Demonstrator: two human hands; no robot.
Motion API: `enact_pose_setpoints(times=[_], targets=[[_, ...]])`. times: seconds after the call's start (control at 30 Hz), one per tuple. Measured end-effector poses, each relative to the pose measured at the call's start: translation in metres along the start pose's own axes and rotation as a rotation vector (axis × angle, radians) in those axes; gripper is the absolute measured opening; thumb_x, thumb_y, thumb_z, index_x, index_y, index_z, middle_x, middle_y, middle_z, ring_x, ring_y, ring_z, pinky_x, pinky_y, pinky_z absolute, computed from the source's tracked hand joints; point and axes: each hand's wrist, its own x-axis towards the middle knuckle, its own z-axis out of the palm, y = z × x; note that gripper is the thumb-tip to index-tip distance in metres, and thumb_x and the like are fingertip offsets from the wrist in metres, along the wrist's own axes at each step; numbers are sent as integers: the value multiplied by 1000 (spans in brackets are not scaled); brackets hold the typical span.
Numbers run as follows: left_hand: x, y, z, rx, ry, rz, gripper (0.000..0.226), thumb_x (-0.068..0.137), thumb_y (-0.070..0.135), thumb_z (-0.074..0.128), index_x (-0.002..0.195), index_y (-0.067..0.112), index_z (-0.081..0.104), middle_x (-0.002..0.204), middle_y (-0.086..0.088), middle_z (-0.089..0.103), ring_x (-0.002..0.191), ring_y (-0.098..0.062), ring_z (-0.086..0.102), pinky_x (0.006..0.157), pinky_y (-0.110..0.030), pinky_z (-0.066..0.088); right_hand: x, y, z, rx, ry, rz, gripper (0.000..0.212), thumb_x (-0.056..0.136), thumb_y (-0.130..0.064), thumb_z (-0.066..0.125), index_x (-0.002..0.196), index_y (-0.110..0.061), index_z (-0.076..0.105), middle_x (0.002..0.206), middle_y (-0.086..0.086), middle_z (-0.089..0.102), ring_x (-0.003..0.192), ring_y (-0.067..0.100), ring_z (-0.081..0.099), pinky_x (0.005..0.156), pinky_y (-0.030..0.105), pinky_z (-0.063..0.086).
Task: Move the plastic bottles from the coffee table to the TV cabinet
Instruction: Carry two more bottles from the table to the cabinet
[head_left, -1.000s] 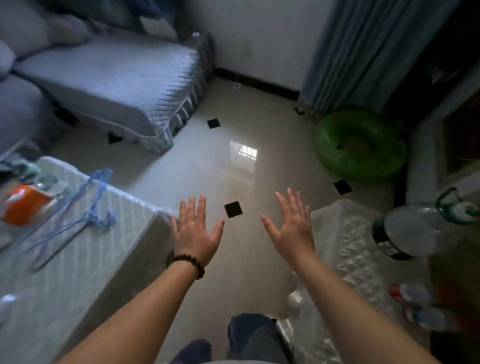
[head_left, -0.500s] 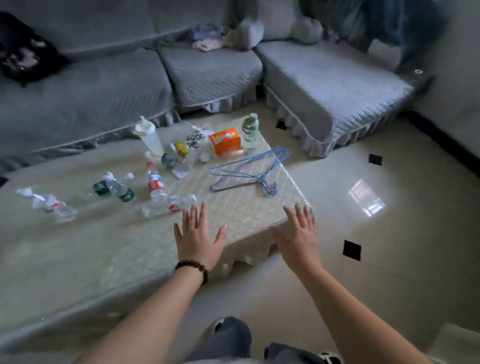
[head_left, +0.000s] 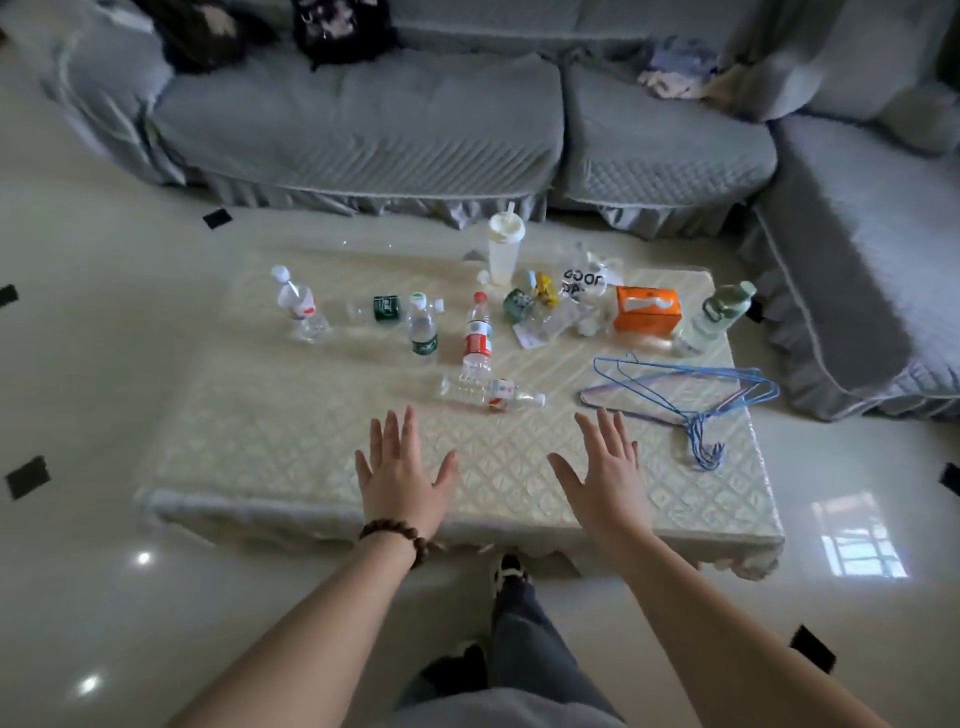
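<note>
Several clear plastic bottles stand or lie on the coffee table (head_left: 270, 447). A red-labelled bottle (head_left: 478, 338) stands upright at the middle. Just in front of it a bottle (head_left: 491, 393) lies on its side. A green-labelled bottle (head_left: 423, 331) stands to the left, another green-labelled one (head_left: 378, 309) lies behind it, and a white-capped bottle (head_left: 298, 305) tilts at the far left. A green-lidded bottle (head_left: 714, 317) is at the right. My left hand (head_left: 402, 475) and my right hand (head_left: 605, 475) hover over the table's near half, fingers spread, holding nothing.
A white tumbler with a straw (head_left: 504, 249), an orange tissue box (head_left: 648, 310), a plastic bag (head_left: 584, 283) and small clutter sit at the back. Blue wire hangers (head_left: 691, 389) lie at the right. A grey sofa (head_left: 363, 119) wraps around behind and to the right.
The view has swung left from the floor and TV cabinet side to face the coffee table squarely. Both hands stay spread and empty, now over the table's near half.
</note>
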Motion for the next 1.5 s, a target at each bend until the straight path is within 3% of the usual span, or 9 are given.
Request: enact_pose_setpoints(times=[0.63,0.8,0.93,1.07,1.13,1.23,1.4,1.5], targets=[[206,-9,41,122,-101,-115,80,85,59,44,147,17,17,155,-7,18,143,-21,9,113,-47,14,188,-17,70,48,-225,54,61,96,-40,46,149,-23,24,161,2,8,147,17,-5,120,41,3],[265,-11,60,-139,-89,-209,87,81,54,59,146,15,19,152,-7,26,138,-23,26,109,-43,29,212,-28,99,109,-225,125,59,96,-42,45,148,-22,26,160,4,13,148,19,-1,120,40,5],[314,-20,90,-428,-109,-369,92,74,46,72,147,22,19,153,-1,23,138,-18,27,110,-35,27,232,-40,130,163,-196,227,58,96,-41,46,147,-22,27,160,4,13,147,18,0,120,43,7],[356,-38,126,-482,-168,-354,89,71,35,78,144,22,29,146,-1,35,132,-18,36,108,-32,30,249,-48,167,184,-154,320,58,96,-42,44,148,-23,25,160,3,12,147,16,-2,119,38,1],[368,-45,137,-444,-172,-319,78,71,32,79,137,18,39,133,0,48,122,-21,47,99,-28,37,253,-50,182,193,-134,375,60,96,-42,45,148,-22,24,160,4,12,147,18,-1,120,40,5],[375,-52,137,-403,-134,-214,64,69,34,80,123,15,51,107,6,55,107,-20,56,84,-21,38,255,-55,198,171,-63,558,75,91,-52,49,150,-19,17,160,6,12,147,22,5,119,41,12],[372,-62,117,-372,-124,2,60,68,37,80,117,11,56,111,-7,63,103,-21,58,89,-29,45,276,-61,218,445,74,1125,117,71,-69,62,151,-10,0,158,16,11,143,32,19,113,44,23],[365,-66,103,-359,-143,184,62,69,29,81,123,13,54,117,-4,60,105,-10,52,92,-20,38,300,-57,232,669,101,1398,127,66,-73,64,150,-6,-5,157,19,12,140,37,26,109,47,27]])
